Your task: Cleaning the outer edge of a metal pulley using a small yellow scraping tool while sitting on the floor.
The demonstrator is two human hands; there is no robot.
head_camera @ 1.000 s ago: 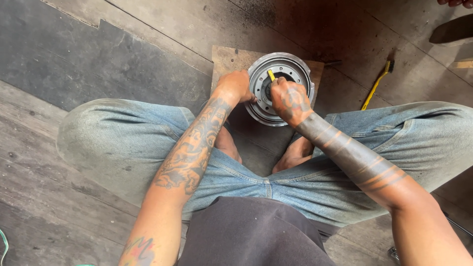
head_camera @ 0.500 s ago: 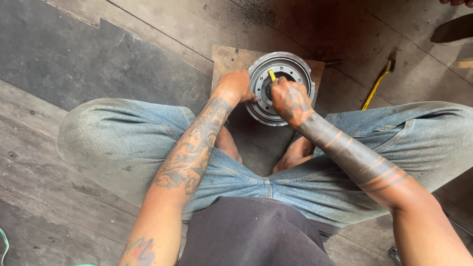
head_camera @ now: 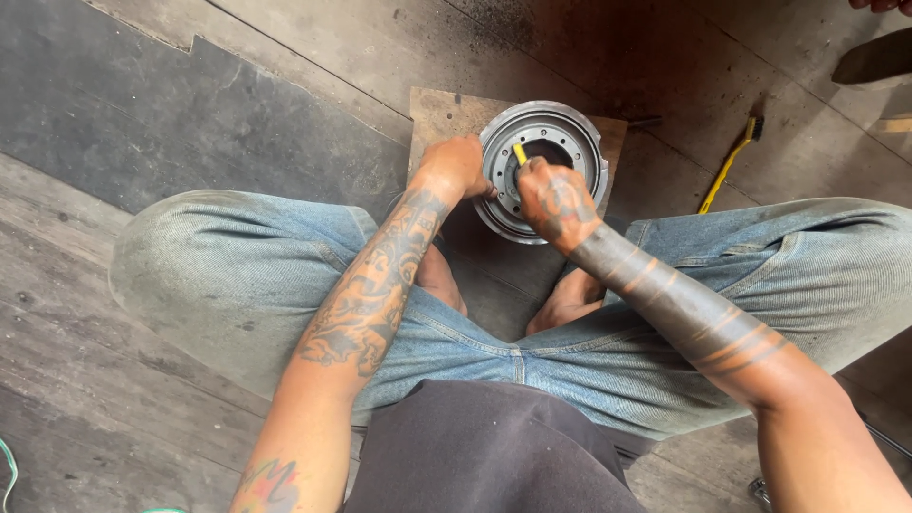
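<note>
Grey metal wheel hub (head_camera: 556, 142), round with a ring of bolt holes, sits on a small wooden board (head_camera: 437, 109) on the floor between the seated person's knees. Going from the left, the left hand (head_camera: 454, 166) clamps its fingers around the hub's left rim, bracing it. Just right of those fingers, inside the hub's dark centre, pokes the tip of a yellow-handled tool (head_camera: 520, 153). The right hand (head_camera: 556, 199) is wrapped closed around that handle, knuckles over the hub's lower face. Well off to the right of both hands a yellow-handled brush (head_camera: 727, 163) lies on the floor. By the look of it, the step in hand is working the inside of the hub's bore; carrying on seemingly calls for a firm left-hand hold and short, controlled strokes with the right.
</note>
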